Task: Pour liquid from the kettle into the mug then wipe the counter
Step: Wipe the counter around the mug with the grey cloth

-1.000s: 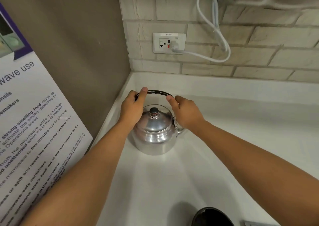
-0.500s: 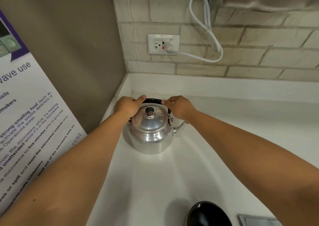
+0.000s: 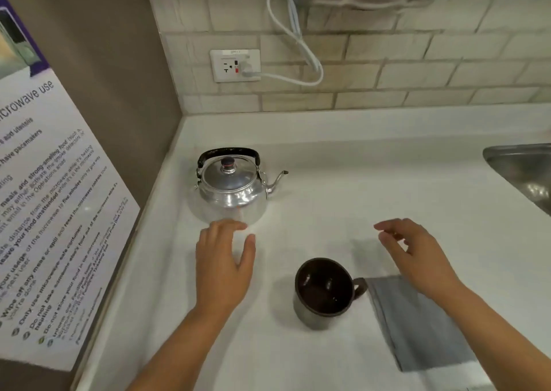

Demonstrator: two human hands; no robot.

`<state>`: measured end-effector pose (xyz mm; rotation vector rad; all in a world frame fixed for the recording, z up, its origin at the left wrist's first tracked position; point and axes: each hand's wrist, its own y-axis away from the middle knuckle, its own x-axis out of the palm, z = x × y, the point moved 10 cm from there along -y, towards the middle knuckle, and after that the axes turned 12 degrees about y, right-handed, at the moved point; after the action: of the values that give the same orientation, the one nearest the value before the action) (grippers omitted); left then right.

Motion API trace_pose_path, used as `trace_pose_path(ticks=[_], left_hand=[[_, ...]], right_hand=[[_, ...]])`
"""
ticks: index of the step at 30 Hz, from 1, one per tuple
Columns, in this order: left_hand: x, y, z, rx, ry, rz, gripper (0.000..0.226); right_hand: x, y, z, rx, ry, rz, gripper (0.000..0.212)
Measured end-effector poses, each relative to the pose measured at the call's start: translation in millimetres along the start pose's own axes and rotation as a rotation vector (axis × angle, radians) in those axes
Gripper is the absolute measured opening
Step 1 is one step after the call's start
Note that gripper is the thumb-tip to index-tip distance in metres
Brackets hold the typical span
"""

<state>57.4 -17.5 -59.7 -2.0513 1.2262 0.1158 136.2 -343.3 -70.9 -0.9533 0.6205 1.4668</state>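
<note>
A shiny metal kettle (image 3: 231, 189) with a black handle stands in the back left corner of the white counter (image 3: 343, 187), spout pointing right. A dark mug (image 3: 323, 292) sits nearer me, handle to the right, and I see no liquid inside. A folded grey cloth (image 3: 417, 328) lies flat just right of the mug. My left hand (image 3: 225, 264) hovers open, palm down, just in front of the kettle and apart from it. My right hand (image 3: 417, 253) floats open above the cloth's far end, holding nothing.
A steel sink (image 3: 524, 170) cuts into the counter at the far right. A wall with a microwave-use poster (image 3: 50, 211) borders the left. On the tiled back wall sits an outlet (image 3: 235, 65) with a white cord (image 3: 295, 41) looped upward.
Both hands have let go of the kettle's handle and pulled back toward me. The handle now stands upright. My view has drawn back, bringing the mug, cloth and sink into sight.
</note>
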Motion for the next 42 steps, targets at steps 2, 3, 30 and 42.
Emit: trace_pose_path(ticks=[2,3,30,42], left_hand=[[20.6,40.5,9.9,-0.054,-0.061,0.172,0.032],[31.0,56.3,17.7,-0.101,-0.117,0.269,0.042],[49.5,72.0,34.6,-0.114,-0.348,0.385,0.049],[50.3,75.6,35.0,-0.152,-0.35,0.399,0.05]], right_hand=[[2.0,50.4,-20.1,-0.006,0.125,0.028,0.023],[12.5,71.6,-25.2,-0.026,0.209,0.102,0.03],[131.7,-89.5,-0.6,-0.314,0.599,0.472,0.059],[62.2,110.6,-57.4,-0.39,0.517,0.429,0.057]])
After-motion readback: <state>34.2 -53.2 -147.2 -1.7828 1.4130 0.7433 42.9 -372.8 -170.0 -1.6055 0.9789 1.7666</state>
